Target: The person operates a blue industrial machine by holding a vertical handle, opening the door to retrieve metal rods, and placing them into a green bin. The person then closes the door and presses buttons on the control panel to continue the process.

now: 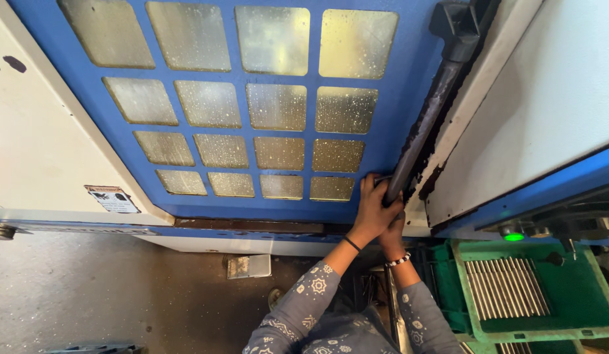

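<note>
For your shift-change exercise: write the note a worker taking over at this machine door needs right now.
Left hand: wrapped round the lower end of the long dark metal bar handle.
Right hand: just beneath it, gripping the same handle.
Blue machine door with gridded window panes: fills the view, handle along its right edge.
Green tray of metal rods: lower right, untouched.
Done: both hands on the handle.
Left: moving the door.

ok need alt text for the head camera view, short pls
Seen from above, a person's left hand and right hand both grip the lower end of a long dark door handle on a blue machine door with grid windows; a green crate of metal rods sits nearby.
</note>
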